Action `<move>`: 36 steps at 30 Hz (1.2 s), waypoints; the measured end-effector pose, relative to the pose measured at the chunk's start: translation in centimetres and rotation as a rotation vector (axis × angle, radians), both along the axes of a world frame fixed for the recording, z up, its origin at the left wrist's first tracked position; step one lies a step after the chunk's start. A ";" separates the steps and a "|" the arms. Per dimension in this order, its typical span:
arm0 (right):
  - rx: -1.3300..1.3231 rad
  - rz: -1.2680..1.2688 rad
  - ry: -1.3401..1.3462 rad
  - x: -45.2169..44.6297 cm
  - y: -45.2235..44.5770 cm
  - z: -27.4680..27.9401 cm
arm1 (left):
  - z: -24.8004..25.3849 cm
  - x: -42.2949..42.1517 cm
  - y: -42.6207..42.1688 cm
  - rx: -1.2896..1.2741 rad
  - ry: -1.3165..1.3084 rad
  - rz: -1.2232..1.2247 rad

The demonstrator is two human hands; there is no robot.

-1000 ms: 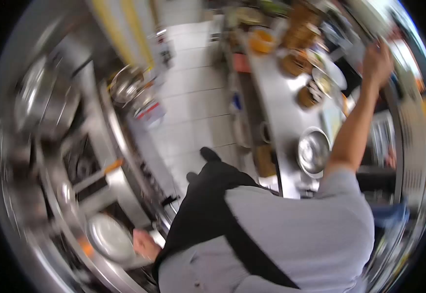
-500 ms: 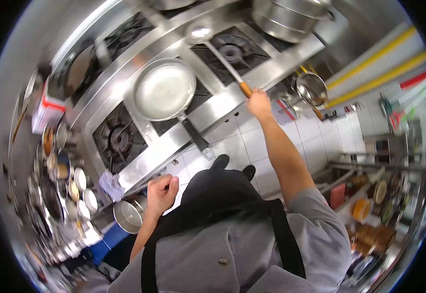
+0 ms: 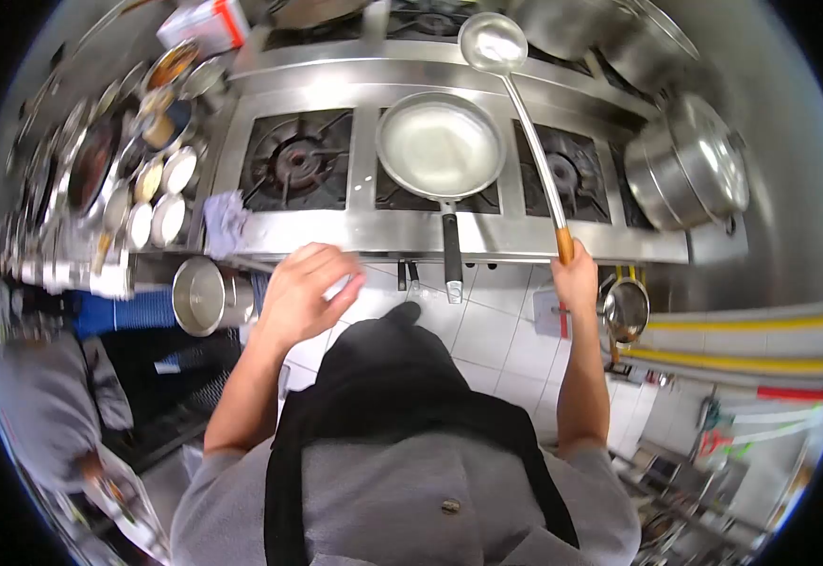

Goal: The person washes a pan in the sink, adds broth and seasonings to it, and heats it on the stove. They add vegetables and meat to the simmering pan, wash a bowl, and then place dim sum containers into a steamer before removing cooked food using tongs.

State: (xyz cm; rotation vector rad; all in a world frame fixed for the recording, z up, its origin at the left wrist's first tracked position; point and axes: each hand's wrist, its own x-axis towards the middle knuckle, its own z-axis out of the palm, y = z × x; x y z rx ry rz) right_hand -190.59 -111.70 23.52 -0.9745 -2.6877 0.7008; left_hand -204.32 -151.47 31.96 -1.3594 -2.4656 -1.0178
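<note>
My right hand (image 3: pixel 574 275) is wrapped round the wooden grip of a long-handled ladle (image 3: pixel 536 151). The ladle's metal bowl hangs over the back ledge of the stove, to the right of a frying pan (image 3: pixel 441 146). That pan rests on the middle front burner with its black handle pointing towards me; its inside looks pale and shiny. In front of the stove edge, my left hand (image 3: pixel 310 291) is in the air, slightly blurred, thumb apart from loosely bent fingers, with nothing visible in it. A crumpled cloth (image 3: pixel 226 223) lies on the stove's left front corner.
Large steel pots (image 3: pixel 687 165) stand at the right of the stove. Bowls and containers of ingredients (image 3: pixel 168 220) crowd the left counter, above a deep steel pot (image 3: pixel 200 296). A strainer (image 3: pixel 626 309) hangs at the right near yellow pipes (image 3: pixel 742 323). Another person (image 3: pixel 48 401) is at lower left.
My view has turned to face the stove squarely. My left hand has risen towards the stove edge and loosened from a fist. The ladle stays in my right hand.
</note>
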 end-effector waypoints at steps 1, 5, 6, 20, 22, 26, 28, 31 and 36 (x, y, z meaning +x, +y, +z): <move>-0.009 0.058 -0.008 0.0 -2.1 2.3 | 0.9 0.3 0.7 -0.044 0.036 -0.036; -0.141 0.366 0.075 -0.1 -11.3 5.7 | 1.4 1.1 2.0 -0.155 0.184 -0.017; -0.331 0.419 0.014 -0.2 -13.2 5.3 | 0.4 0.8 1.9 -0.162 0.224 0.051; -1.142 0.903 0.065 -31.9 -49.7 -2.9 | -13.6 -4.6 -41.2 0.923 0.261 1.472; -0.973 0.885 0.058 -38.6 -56.6 -4.0 | -12.1 -3.8 -44.4 1.105 0.157 1.486; -1.191 0.625 0.063 -48.4 -67.1 -6.6 | -10.8 -4.5 -49.0 1.314 0.033 1.345; -1.236 0.626 0.209 -52.6 -70.7 -9.1 | -10.4 -5.5 -50.9 1.307 0.020 1.318; -0.604 0.795 0.308 -55.1 -73.1 -8.8 | -8.7 -7.8 -52.0 1.317 -0.102 1.226; -0.314 0.985 0.264 -55.3 -71.4 -7.5 | -3.9 -11.6 -52.5 1.417 -0.116 0.889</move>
